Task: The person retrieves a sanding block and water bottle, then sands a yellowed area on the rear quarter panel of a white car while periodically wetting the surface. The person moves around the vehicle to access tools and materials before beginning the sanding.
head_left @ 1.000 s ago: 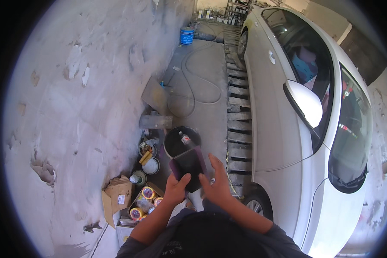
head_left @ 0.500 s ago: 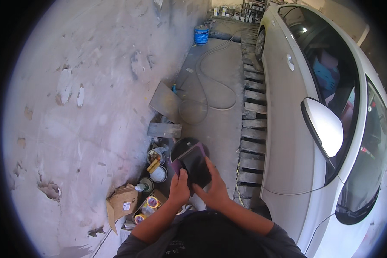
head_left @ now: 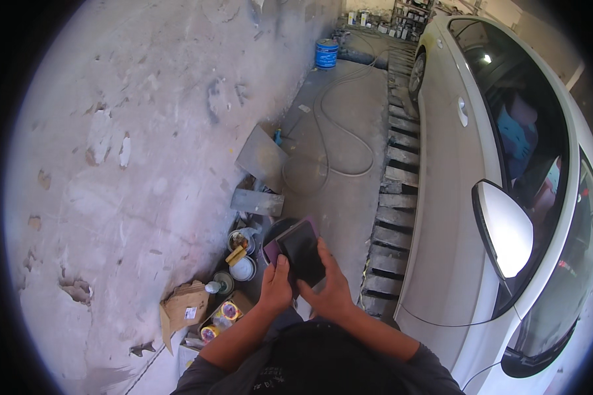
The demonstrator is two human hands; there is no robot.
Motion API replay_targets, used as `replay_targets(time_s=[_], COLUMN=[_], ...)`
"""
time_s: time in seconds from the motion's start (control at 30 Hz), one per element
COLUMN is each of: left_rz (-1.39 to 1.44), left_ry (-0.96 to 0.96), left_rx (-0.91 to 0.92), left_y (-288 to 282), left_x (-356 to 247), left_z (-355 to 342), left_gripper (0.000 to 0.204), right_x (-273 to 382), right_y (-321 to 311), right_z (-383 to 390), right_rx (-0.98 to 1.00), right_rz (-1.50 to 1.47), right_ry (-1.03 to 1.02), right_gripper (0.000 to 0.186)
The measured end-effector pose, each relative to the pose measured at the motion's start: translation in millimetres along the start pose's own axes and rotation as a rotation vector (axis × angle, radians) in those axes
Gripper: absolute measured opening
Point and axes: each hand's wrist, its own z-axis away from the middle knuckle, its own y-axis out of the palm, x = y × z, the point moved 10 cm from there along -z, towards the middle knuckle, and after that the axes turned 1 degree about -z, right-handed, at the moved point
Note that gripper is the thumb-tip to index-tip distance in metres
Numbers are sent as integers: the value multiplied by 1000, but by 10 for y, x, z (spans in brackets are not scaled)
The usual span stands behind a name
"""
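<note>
The left hand (head_left: 276, 289) and right hand (head_left: 331, 288) pinch the lower left and right edges of a dark, purple-edged case (head_left: 302, 249), neither clearly nearer. It lies just ahead, between them; its long axis runs away from the body, far end angled slightly left, toward the dark bucket (head_left: 278, 229).

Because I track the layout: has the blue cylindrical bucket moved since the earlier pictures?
No: the blue cylindrical bucket stays in the same place beside the rough grey wall; the view shifted.
</note>
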Motion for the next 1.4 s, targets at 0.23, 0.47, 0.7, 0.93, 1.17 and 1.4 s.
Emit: replay_targets(time_s=[0.23,0.47,0.7,0.93,1.17,1.4], left_rz=[-233,-132,-150,-469,-387,-292], left_ry=[-55,-40,-199,-156,-152,-483], left_rx=[113,310,386,350,370,274], left_y=[102,-104,-239,-451,-593,-618], left_x=[-89,-109,59,396,827,1155], left_z=[-275,-573,-805,-1032,-1109,-1105], left_gripper=[38,39,44,45,50,47], right_x=[-70,-688,-1093,-842,-907,-1017], right_y=[39,-107,276,265,580,845], right_z=[-166,-450,-370,-500,-528,-340], right_rx=[-37,-205,-132,-209,-59,-36], right_rz=[173,-289,-712,27,390,550], right_ry=[-39,348,737,534,365,199], right_gripper=[88,71,61,50,52,64])
